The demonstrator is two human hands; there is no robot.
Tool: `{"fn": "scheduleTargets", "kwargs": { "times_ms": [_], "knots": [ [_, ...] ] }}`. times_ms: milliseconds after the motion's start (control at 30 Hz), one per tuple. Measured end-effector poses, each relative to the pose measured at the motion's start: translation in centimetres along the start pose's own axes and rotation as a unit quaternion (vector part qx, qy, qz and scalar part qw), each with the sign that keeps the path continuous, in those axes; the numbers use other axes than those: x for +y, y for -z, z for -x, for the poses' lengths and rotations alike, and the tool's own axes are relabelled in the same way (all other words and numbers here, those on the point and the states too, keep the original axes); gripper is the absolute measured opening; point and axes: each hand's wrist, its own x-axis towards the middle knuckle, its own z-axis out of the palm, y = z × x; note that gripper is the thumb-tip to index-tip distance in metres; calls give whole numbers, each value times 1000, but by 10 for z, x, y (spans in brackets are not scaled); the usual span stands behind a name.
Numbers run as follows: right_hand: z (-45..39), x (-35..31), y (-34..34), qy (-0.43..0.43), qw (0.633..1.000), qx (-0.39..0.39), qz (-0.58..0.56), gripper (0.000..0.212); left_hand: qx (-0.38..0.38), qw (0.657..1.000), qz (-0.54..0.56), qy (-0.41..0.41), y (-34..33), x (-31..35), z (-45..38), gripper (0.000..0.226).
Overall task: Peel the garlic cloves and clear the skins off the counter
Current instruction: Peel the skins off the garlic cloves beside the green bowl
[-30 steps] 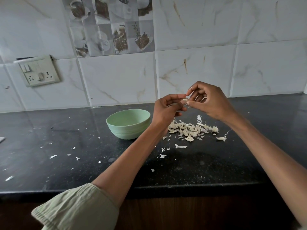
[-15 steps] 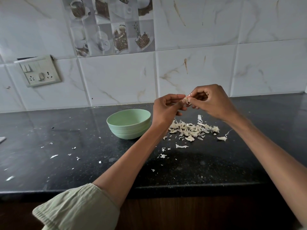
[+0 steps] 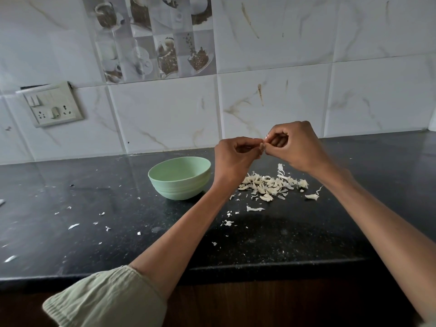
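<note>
A black speckled counter (image 3: 306, 244) runs the width of the view, backed by a wall of white marbled tiles (image 3: 165, 119). A decorative tile panel with coffee cups (image 3: 153, 38) sits high on the wall, and a switch-and-socket plate (image 3: 53, 105) is fixed at the left. A pale green bowl (image 3: 179, 181) stands upright on the counter, just left of the left forearm; its contents cannot be seen from this angle. A light green rolled sleeve (image 3: 106, 300) covers the left arm at the bottom edge.

Nothing blocks the work area from the camera. Both forearms cross over the near counter, and the left wrist partly hides the left end of the skin pile.

The garlic clove (image 3: 262, 145) is held in the air above the counter, between the two hands, over and behind the pile. Only a small pale sliver shows between the fingertips; whether it is fully peeled cannot be told.

The left hand (image 3: 234, 159) has fingers curled, thumb and forefinger pinching the clove. The right hand (image 3: 299, 147) is likewise curled, its fingertips meeting the same clove from the other side.

The pile of garlic skins (image 3: 269, 186) lies on the counter below the hands, right of the bowl, off-white and flaky. Scattered skin flakes (image 3: 73, 226) lie well apart across the left and centre counter.
</note>
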Motion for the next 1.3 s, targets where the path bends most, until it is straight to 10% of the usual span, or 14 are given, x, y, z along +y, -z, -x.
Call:
{"fn": "scheduleTargets", "kwargs": {
  "times_ms": [633, 1300],
  "knots": [
    [2, -3, 1, -15, 1000, 5, -5, 12, 10, 998, -55, -40, -4, 1, 1, 12],
    [0, 0, 2, -68, 996, -60, 0, 36, -33, 968, 219, 118, 3, -3, -5, 22]
  ]
}}
